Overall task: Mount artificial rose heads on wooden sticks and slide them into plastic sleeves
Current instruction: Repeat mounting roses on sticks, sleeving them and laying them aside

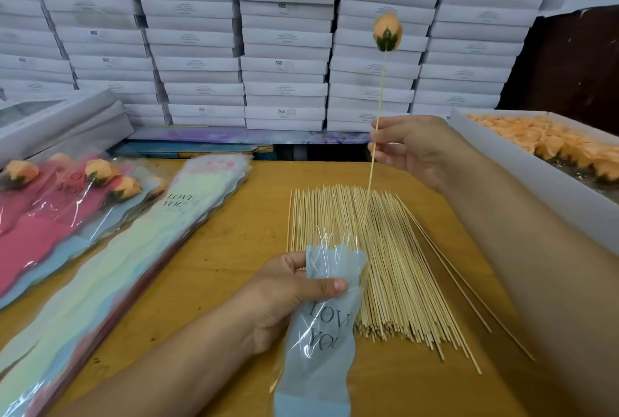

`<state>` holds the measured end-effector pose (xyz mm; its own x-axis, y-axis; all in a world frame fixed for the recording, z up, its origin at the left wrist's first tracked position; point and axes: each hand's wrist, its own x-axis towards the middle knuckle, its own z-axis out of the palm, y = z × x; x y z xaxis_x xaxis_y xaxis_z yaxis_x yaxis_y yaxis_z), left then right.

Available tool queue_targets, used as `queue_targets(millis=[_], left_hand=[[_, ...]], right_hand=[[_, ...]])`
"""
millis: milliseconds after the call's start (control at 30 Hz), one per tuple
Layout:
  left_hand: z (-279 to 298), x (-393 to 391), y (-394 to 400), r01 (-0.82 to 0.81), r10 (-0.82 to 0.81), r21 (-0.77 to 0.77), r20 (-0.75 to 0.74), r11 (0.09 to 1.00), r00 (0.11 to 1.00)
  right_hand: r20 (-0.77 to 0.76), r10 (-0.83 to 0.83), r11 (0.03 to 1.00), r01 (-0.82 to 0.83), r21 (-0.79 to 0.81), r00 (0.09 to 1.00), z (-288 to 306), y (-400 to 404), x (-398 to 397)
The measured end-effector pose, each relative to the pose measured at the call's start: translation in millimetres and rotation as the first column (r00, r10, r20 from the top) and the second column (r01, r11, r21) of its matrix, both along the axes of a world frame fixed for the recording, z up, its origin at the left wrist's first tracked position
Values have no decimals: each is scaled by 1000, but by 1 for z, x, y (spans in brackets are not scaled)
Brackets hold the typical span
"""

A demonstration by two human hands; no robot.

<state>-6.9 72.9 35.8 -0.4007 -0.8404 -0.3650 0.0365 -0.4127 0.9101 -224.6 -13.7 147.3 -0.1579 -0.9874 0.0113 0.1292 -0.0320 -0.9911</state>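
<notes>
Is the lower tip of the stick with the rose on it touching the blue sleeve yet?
Apart. In the head view the stick ends over the loose sticks, above the blue sleeve mouth.

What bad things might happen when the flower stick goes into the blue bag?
The stick is thin and the right hand pinches it far below the rose head, so its lower tip may wobble and miss the sleeve's mouth. That tip might also poke through the thin blue sleeve, which the left hand grips by one edge only.
</notes>
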Motion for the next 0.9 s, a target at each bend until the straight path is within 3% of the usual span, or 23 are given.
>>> queue_targets(millis=[900], left_hand=[[1, 1, -4, -110, 110, -8, -52, 994, 993]], right_hand=[[7, 221, 967, -220, 130, 975, -53, 32, 32]])
